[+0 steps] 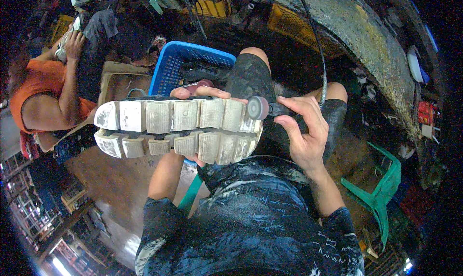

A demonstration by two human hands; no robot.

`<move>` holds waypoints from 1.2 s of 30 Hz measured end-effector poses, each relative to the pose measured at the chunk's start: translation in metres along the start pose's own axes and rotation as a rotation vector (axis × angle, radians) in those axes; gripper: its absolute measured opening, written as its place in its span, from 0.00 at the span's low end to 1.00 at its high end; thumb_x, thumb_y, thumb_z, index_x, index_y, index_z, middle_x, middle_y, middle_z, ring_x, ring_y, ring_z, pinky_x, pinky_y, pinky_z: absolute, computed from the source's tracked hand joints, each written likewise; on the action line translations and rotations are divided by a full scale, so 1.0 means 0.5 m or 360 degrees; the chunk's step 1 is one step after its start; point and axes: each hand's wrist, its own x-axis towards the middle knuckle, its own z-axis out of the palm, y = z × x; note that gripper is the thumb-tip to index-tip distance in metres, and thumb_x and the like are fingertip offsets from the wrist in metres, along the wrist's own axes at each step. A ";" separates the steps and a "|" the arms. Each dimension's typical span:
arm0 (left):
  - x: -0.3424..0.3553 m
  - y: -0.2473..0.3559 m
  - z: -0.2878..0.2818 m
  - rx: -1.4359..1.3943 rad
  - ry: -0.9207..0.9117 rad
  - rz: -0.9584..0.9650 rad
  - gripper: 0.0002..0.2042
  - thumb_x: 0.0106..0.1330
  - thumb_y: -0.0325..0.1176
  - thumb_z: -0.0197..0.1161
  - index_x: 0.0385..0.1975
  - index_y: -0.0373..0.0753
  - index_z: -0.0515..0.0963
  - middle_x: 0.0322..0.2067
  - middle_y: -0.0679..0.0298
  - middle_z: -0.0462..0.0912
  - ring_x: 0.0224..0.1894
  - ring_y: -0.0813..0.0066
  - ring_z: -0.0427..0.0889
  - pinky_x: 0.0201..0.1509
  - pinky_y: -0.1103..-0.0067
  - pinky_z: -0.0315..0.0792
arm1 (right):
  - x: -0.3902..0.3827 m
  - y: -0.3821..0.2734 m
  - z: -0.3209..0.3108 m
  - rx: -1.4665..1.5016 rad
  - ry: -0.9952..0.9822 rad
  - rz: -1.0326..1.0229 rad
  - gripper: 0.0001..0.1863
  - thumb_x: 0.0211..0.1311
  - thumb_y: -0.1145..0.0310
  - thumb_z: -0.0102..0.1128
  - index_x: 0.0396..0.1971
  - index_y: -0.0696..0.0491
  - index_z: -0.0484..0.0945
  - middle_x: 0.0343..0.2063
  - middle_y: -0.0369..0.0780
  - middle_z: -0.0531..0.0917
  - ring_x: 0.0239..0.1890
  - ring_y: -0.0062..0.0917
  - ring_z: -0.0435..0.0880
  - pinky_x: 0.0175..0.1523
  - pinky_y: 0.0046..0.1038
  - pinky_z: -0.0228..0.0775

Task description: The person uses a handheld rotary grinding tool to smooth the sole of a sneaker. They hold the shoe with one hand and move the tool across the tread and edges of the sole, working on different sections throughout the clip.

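A shoe [185, 117] lies sideways before me, its blocky off-white sole turned up toward the view. Two rows of worn, stained tread blocks run along it, with a dark groove between. My left hand [207, 91] is closed round the shoe from behind; only fingers past the far edge and a bit below the near edge show. My right hand [308, 133] grips a rotary tool with a round grey-and-reddish sanding wheel [258, 108] between thumb and fingers. That wheel is at the sole's right end; whether it touches cannot be made out. A flexible cable [322, 59] runs up from the tool.
Beyond my knees stands a blue plastic basket [166, 59] with dark items and shoes inside. At left sits another person in orange [46, 83], holding a light shoe. A green plastic chair [381, 199] is at right, a long worn bench [357, 30] at upper right.
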 end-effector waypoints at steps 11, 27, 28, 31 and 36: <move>-0.011 0.003 -0.003 0.0056 0.0066 -0.0062 0.65 0.41 0.38 0.95 0.78 0.58 0.50 0.72 0.32 0.64 0.72 0.21 0.69 0.70 0.32 0.71 | 0.000 0.006 0.002 0.0001 -0.0027 0.0002 0.17 0.58 0.70 0.79 0.47 0.56 0.89 0.44 0.43 0.92 0.44 0.38 0.87 0.51 0.36 0.74; -0.013 -0.018 -0.002 -0.0020 0.0122 0.0050 0.66 0.41 0.41 0.95 0.79 0.59 0.50 0.72 0.34 0.64 0.73 0.25 0.69 0.71 0.32 0.70 | -0.002 0.008 -0.007 -0.0029 -0.0031 0.0093 0.15 0.59 0.71 0.78 0.46 0.57 0.89 0.43 0.44 0.91 0.44 0.39 0.87 0.53 0.36 0.74; -0.009 -0.020 -0.004 -0.0055 0.0091 0.0076 0.66 0.41 0.40 0.95 0.79 0.57 0.50 0.72 0.34 0.65 0.74 0.26 0.69 0.72 0.31 0.68 | 0.000 0.008 -0.008 -0.0025 -0.0035 0.0085 0.15 0.60 0.71 0.77 0.46 0.57 0.89 0.43 0.44 0.91 0.44 0.39 0.86 0.53 0.36 0.74; -0.002 -0.015 -0.007 -0.0018 0.0036 0.0055 0.66 0.41 0.40 0.95 0.79 0.57 0.49 0.72 0.34 0.64 0.73 0.24 0.69 0.72 0.32 0.69 | 0.004 0.008 -0.006 -0.0014 -0.0051 0.0080 0.14 0.60 0.71 0.77 0.46 0.57 0.89 0.43 0.44 0.91 0.44 0.39 0.86 0.53 0.37 0.74; -0.003 -0.009 0.001 0.0035 0.0029 0.0031 0.66 0.41 0.41 0.95 0.78 0.59 0.48 0.72 0.34 0.64 0.73 0.22 0.68 0.72 0.34 0.71 | 0.007 0.008 -0.002 0.0028 -0.0038 0.0073 0.15 0.59 0.71 0.78 0.46 0.57 0.89 0.43 0.43 0.91 0.44 0.38 0.87 0.53 0.37 0.74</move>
